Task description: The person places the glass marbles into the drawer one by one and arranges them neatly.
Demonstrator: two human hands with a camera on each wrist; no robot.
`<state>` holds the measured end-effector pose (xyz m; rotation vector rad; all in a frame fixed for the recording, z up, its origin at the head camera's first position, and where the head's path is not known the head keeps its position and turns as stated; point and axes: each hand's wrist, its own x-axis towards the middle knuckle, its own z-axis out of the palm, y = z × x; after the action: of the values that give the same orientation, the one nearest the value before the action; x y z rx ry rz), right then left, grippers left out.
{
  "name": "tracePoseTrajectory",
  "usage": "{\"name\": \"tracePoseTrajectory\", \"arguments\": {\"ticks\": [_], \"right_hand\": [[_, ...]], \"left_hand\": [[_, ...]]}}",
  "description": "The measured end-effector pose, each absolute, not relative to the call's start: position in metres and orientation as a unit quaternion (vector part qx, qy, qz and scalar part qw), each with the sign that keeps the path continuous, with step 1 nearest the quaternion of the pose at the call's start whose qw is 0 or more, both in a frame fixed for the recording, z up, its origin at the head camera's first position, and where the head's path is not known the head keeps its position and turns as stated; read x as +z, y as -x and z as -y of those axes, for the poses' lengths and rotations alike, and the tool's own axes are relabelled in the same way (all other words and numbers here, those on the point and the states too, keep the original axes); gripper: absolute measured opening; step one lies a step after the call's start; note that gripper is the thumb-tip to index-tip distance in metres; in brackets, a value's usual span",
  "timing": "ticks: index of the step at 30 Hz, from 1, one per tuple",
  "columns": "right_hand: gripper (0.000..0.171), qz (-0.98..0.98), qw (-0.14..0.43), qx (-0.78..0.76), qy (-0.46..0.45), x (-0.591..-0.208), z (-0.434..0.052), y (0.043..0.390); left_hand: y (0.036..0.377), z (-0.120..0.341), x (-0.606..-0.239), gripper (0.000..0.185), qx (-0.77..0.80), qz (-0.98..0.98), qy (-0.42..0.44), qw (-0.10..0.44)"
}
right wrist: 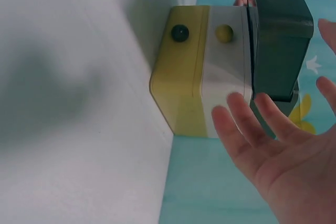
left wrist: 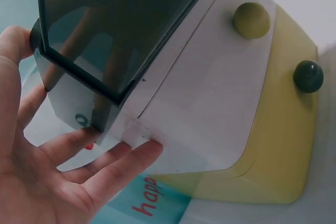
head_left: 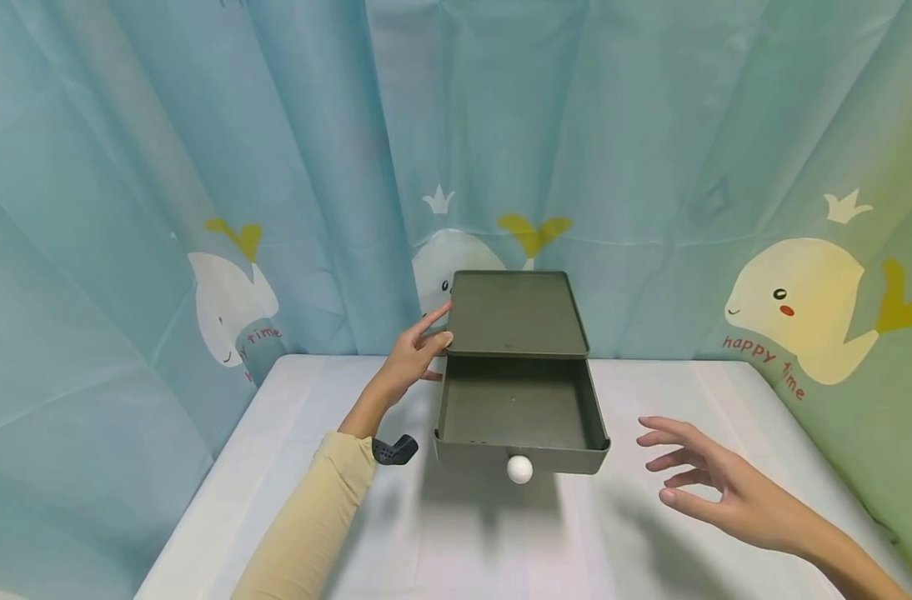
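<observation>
The red words "happy time" are printed on the blue curtain (head_left: 651,125) beneath the yellow whale (head_left: 801,308) at the right. Under the white whale (head_left: 231,304) at the left, only "time" can be read — the first word is lost in a fold. In the left wrist view, "happ" is seen in red on the same fabric — nothing else is legible.

Drawer unit (head_left: 514,312) on table (head_left: 651,533), against curtain (head_left: 163,167) — top drawer (head_left: 519,417) pulled forward, knob (head_left: 519,469) in front.
</observation>
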<state>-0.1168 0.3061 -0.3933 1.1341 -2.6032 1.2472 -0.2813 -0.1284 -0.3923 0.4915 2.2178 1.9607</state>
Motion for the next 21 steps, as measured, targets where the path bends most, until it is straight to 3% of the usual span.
{"name": "tracePoseTrajectory", "arguments": {"ticks": [15, 21], "right_hand": [[0.073, 0.786, -0.090, 0.458, -0.405, -0.395, -0.293, 0.107], [0.078, 0.749, -0.093, 0.475, -0.452, -0.404, -0.285, 0.109]], "left_hand": [[0.284, 0.129, -0.392, 0.059, 0.651, -0.738, -0.168, 0.068], [0.283, 0.128, -0.392, 0.059, 0.651, -0.738, -0.165, 0.069]]}}
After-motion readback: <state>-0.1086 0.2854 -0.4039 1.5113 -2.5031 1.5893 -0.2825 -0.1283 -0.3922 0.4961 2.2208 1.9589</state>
